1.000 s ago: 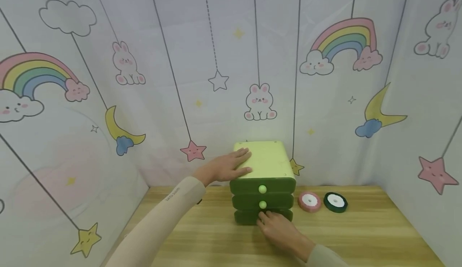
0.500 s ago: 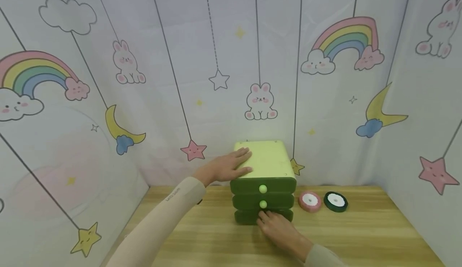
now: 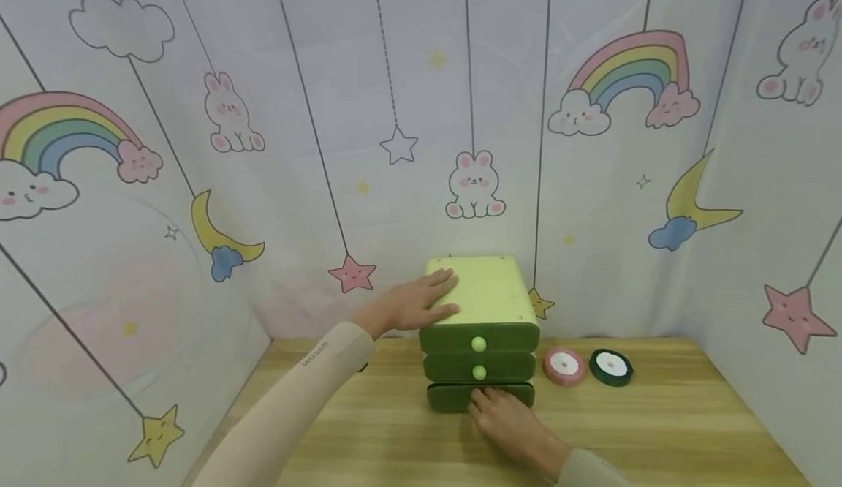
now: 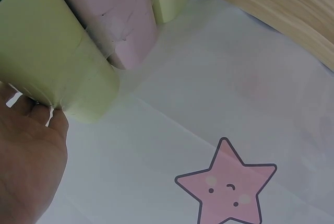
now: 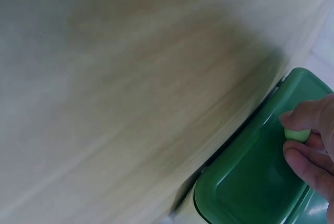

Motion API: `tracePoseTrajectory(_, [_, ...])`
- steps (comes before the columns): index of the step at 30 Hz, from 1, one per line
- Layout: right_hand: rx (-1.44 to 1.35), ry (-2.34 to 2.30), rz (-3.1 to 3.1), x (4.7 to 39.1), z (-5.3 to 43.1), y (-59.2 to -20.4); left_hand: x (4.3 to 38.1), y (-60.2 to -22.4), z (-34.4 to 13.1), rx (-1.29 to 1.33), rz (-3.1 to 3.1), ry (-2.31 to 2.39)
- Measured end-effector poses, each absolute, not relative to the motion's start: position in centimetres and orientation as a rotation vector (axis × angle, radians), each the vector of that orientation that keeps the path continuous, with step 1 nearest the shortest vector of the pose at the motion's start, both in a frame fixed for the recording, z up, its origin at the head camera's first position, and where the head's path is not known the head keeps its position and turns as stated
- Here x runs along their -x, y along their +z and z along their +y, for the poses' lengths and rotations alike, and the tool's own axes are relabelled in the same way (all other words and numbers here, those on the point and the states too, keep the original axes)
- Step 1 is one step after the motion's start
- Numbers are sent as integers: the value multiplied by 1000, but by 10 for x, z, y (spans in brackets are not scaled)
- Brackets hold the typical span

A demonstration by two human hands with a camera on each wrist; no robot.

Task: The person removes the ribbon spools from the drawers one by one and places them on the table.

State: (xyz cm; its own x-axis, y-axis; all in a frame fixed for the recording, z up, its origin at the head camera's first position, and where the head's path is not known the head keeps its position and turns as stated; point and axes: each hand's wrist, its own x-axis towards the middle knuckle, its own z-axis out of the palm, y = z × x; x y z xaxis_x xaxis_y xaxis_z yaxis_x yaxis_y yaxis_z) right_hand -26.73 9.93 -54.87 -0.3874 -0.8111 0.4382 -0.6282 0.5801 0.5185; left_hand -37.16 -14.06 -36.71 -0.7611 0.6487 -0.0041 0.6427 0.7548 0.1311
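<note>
A small drawer cabinet (image 3: 490, 289) with a pale yellow-green top and three dark green drawer fronts stands against the back wall. My left hand (image 3: 414, 304) lies flat on the left part of its top, fingers extended. The left wrist view shows the cabinet's side in yellow-green and pink tiers, with this hand (image 4: 31, 151) at the upper tier. My right hand (image 3: 513, 417) is at the bottom drawer (image 3: 447, 398), which stands slightly out. In the right wrist view, thumb and fingers pinch its round light-green knob (image 5: 297, 135). The upper two knobs show in the head view.
On the wooden table (image 3: 368, 428), right of the cabinet, lie a pink ribbon spool (image 3: 564, 367) and a dark green ribbon spool (image 3: 612, 367). Patterned fabric walls (image 3: 408, 216) close in the back and both sides.
The bottom drawer has come slightly forward, and a thin gap now shows above its front. My right hand keeps its hold on the knob; the left hand has stayed in place.
</note>
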Motion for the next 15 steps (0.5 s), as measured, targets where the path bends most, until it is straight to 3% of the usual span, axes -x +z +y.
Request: tracePoseTrajectory(15, [-1208,-363,-2032,246,103,-547,371,-366,-140,-1069,2895,175])
